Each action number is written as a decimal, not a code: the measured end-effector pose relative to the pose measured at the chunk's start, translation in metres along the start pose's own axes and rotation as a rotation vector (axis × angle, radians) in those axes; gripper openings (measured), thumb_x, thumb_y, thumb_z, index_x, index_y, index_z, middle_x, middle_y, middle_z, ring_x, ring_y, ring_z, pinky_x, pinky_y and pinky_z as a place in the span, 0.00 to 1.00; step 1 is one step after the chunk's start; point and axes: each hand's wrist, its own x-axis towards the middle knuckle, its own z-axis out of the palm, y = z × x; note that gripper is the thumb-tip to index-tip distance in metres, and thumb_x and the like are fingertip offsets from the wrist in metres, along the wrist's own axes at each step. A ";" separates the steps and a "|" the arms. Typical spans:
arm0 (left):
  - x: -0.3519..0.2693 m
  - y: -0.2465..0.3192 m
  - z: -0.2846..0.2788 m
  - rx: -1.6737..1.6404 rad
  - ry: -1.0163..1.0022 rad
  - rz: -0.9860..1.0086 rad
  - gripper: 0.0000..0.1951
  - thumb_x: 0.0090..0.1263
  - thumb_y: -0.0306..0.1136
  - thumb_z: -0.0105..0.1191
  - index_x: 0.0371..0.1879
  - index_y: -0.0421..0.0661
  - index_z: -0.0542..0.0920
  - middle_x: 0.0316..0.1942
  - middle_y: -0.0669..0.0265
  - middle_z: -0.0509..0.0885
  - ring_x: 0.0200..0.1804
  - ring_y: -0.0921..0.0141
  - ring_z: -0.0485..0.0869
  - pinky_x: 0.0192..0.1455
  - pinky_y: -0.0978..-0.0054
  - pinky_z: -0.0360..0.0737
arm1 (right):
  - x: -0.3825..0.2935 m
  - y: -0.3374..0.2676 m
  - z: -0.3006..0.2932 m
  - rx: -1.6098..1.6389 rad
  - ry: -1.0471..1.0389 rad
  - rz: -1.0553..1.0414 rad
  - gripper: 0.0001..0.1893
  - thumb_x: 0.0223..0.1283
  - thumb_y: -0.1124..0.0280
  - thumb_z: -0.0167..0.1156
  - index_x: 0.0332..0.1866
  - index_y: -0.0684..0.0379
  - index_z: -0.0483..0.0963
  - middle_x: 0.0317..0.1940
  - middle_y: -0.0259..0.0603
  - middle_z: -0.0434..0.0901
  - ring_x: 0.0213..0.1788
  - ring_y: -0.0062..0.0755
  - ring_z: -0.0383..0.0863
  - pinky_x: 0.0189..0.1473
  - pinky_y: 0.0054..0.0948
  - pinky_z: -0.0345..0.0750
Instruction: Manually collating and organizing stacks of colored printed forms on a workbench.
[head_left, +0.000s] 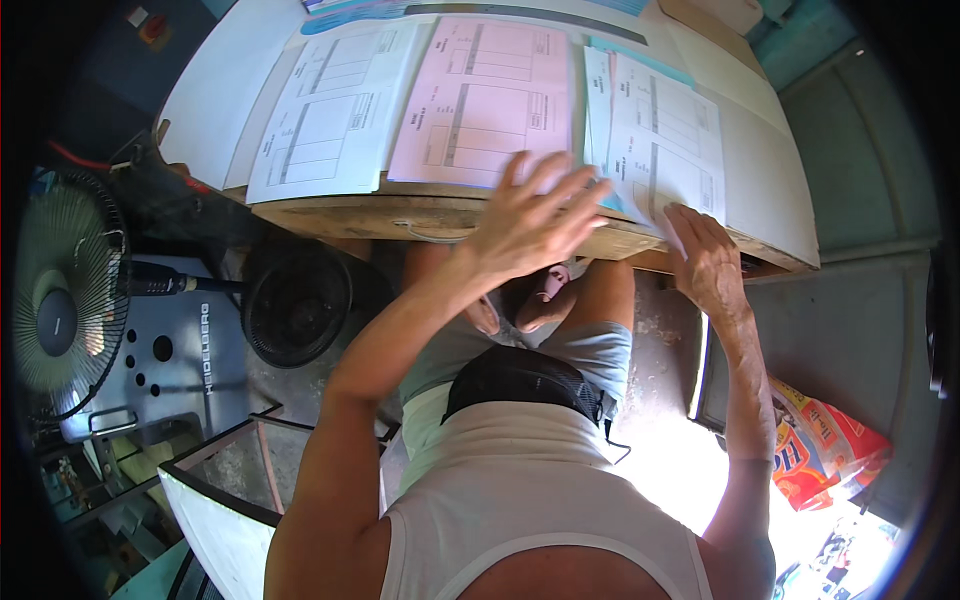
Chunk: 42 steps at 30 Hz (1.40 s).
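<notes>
My left hand (541, 214), slightly blurred, has its fingers spread over the front right corner of a stack of pink printed forms (487, 105). I see nothing held in it. To the right, my right hand (705, 255) grips the front edge of a white printed form (667, 135), whose near left corner is bent up and blurred. My right thumb is hidden. Under that form, blue-green sheets (598, 131) stick out at the left and back. A stack of white printed forms (330, 109) lies left of the pink ones, near the table's front edge.
The white-topped wooden table (217, 97) has a drawer front with a wire handle (431, 231). A grey metal strip (525, 20) lies behind the papers. On the left are a pedestal fan (60, 322) and a Heidelberg machine panel (180, 337). A red plastic bag (825, 450) is at right.
</notes>
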 end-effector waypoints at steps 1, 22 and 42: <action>-0.009 -0.014 -0.023 0.041 0.000 -0.020 0.24 0.64 0.46 0.69 0.57 0.50 0.84 0.54 0.67 0.87 0.58 0.63 0.82 0.65 0.57 0.74 | -0.005 0.005 0.005 -0.005 0.002 0.046 0.18 0.61 0.80 0.59 0.57 0.65 0.77 0.50 0.52 0.85 0.50 0.50 0.85 0.54 0.40 0.82; -0.024 -0.127 -0.091 0.193 -0.201 -0.116 0.24 0.63 0.17 0.59 0.60 0.49 0.81 0.44 0.57 0.87 0.37 0.63 0.88 0.40 0.69 0.91 | 0.023 0.033 -0.007 0.265 0.124 0.493 0.11 0.71 0.72 0.59 0.51 0.67 0.79 0.32 0.59 0.83 0.33 0.57 0.82 0.42 0.42 0.78; -0.070 -0.096 -0.069 0.337 -0.377 0.227 0.13 0.70 0.37 0.64 0.49 0.47 0.87 0.56 0.71 0.85 0.59 0.67 0.83 0.72 0.46 0.71 | 0.155 -0.009 0.007 0.116 0.339 0.189 0.18 0.59 0.78 0.59 0.55 0.55 0.79 0.35 0.53 0.87 0.36 0.54 0.87 0.41 0.48 0.83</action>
